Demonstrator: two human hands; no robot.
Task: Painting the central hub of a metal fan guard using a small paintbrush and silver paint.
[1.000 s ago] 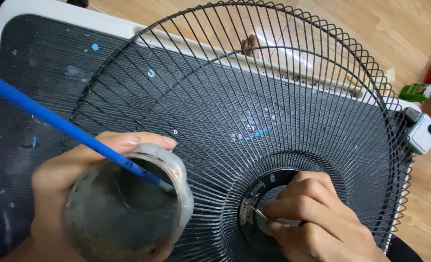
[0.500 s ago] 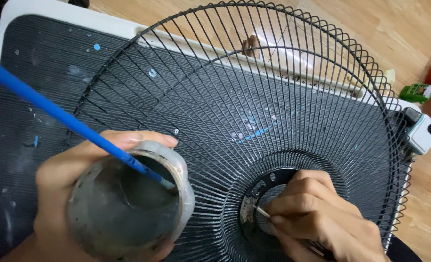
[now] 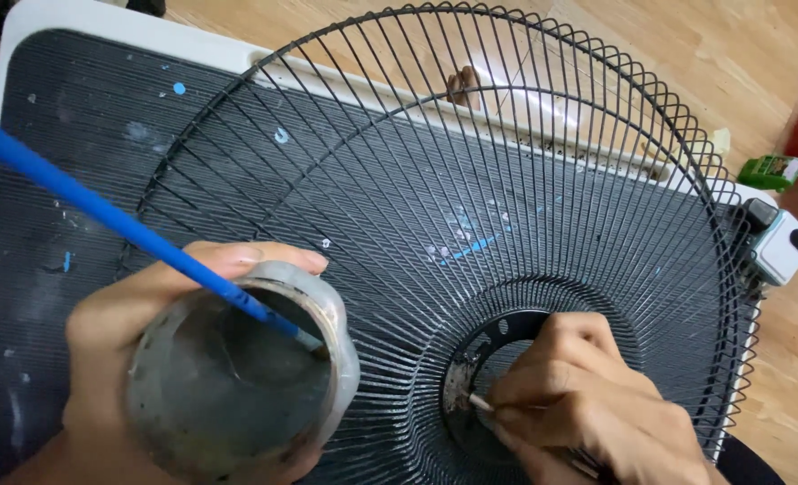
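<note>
A black wire fan guard (image 3: 471,180) lies on a dark ribbed panel with a white border (image 3: 102,126). My left hand (image 3: 138,314) grips a grimy grey cup (image 3: 237,377) at the lower left. A brush with a blue handle (image 3: 84,202) rests inside the cup, its handle slanting up to the left. My right hand (image 3: 587,404) is at the guard's black centre ring (image 3: 480,359), pinching a thin brush whose pale tip (image 3: 478,401) touches the ring's rusty inner edge.
Blue paint specks dot the panel and some wires. A small white and black device (image 3: 780,247) is clipped at the guard's right rim. A green object (image 3: 771,171) lies on the wooden floor (image 3: 758,54) beyond.
The cup and my left hand have shifted slightly. My right hand has moved a little along the centre ring with the thin brush.
</note>
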